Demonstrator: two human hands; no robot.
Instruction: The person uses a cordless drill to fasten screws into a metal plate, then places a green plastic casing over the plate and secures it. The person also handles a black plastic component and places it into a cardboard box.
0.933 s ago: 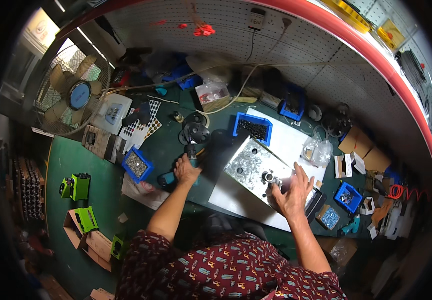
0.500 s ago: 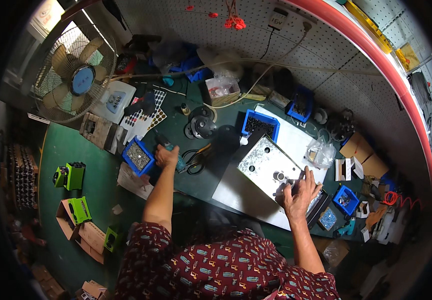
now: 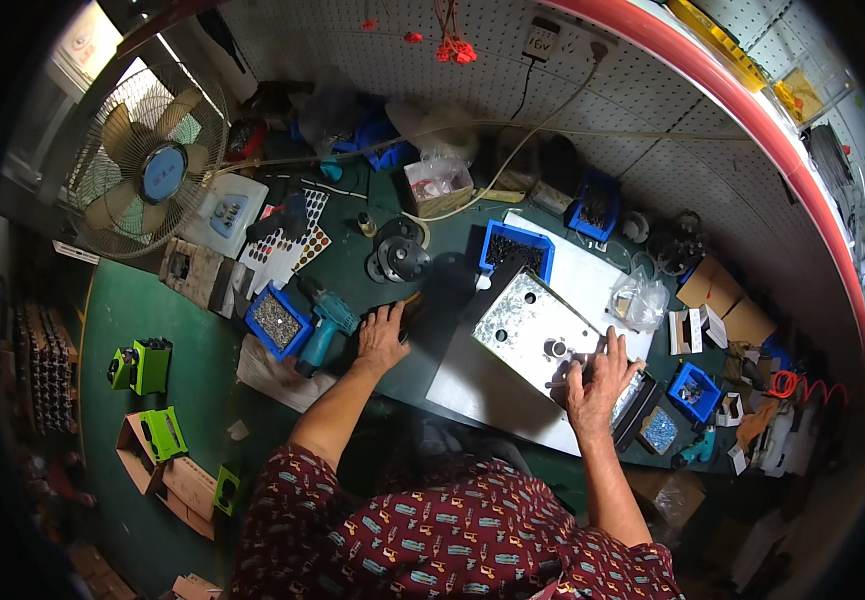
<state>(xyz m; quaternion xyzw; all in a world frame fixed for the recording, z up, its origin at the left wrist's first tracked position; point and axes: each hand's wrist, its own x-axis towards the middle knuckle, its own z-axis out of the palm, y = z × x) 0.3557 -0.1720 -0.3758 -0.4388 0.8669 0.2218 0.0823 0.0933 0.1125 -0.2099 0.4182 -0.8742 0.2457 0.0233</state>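
Note:
My left hand (image 3: 383, 338) lies on the dark green bench with its fingers stretched out. It covers most of a dark-handled hand tool whose orange part (image 3: 412, 299) shows past the fingertips; its exact kind is hidden. To the left of that hand a teal cordless drill (image 3: 319, 340) rests on its side, apart from the fingers. My right hand (image 3: 603, 382) is spread on the near right end of a silvery metal box panel (image 3: 523, 325) with round holes. A short round collar (image 3: 556, 348) stands in one hole near the thumb.
Blue bins hold grey screws (image 3: 277, 320) and black screws (image 3: 519, 250). A round grey metal part (image 3: 400, 255) stands behind my left hand. White sheet (image 3: 463, 385) lies under the box. A fan (image 3: 153, 170) stands far left; green devices (image 3: 143, 365) sit on the left table.
My left hand has let go of the drill, which now lies by the grey screw bin, and has moved right over the dark-handled tool. My right hand stays on the metal box.

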